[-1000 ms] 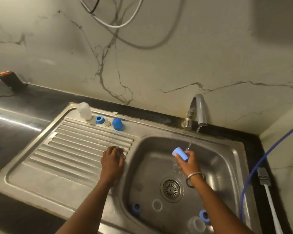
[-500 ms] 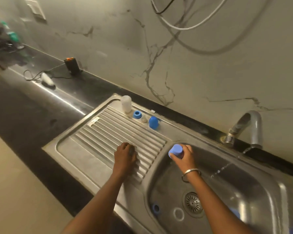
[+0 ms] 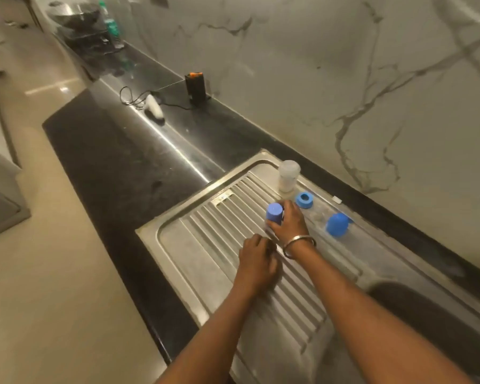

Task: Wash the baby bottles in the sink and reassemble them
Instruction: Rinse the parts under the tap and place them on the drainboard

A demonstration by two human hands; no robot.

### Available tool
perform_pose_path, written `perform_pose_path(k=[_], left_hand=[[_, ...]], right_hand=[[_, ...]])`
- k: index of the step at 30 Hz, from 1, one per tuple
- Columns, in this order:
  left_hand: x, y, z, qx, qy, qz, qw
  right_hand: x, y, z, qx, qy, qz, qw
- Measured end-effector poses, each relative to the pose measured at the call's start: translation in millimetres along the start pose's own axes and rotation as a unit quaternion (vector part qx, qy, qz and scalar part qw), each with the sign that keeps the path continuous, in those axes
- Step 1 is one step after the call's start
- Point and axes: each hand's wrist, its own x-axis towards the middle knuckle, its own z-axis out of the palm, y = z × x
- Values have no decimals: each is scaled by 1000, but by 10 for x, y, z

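Right hand (image 3: 290,221) over the ribbed drainboard (image 3: 227,245), fingers curled round a blue cap (image 3: 274,213), cap held upright with its closed top facing up. Metal bangle (image 3: 298,245) on the right wrist. Left hand (image 3: 257,263) lying knuckles-up on the ribs just in front of the right hand, fingers curled under; impossible to tell whether anything is held beneath them.

Along the back edge of the drainboard, a row of bottle parts: a cloudy white bottle (image 3: 288,176) standing upright at the far end, a blue ring (image 3: 304,200) lying flat just beside it, and a second blue cap (image 3: 336,224) further along toward the basin, blurred. Held cap just in front of the ring and the bottle, near both, touching neither as far as can be seen. A small white scrap (image 3: 337,199) on the rim behind the ring.

Sink basin (image 3: 432,314) only partly in view at the lower right, dark inside, contents hidden.

On the black counter (image 3: 117,167) beyond the drainboard, a small black box with an orange top (image 3: 195,87) against the marble wall (image 3: 344,79), and a white gadget with a black cord (image 3: 154,106) lying well apart from the bottle parts. At the far end of the counter, blurred: a green bottle (image 3: 111,23) and a dark bowl on a rack (image 3: 75,15).
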Motion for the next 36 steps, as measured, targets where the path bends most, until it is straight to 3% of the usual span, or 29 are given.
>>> perform_pose_path(k=[8, 21, 29, 36], left_hand=[[34, -96, 74, 24, -14, 3, 1000], [53, -114, 109, 12, 7, 10, 1000], [61, -146, 102, 13, 9, 1, 1000], [45, -30, 101, 27, 13, -10, 1000]], right_hand=[[615, -149, 420, 5, -15, -11, 1000], [855, -234, 631, -2, -17, -13, 1000], [607, -211, 458, 58, -33, 15, 998], [4, 133, -41, 69, 20, 0, 997]])
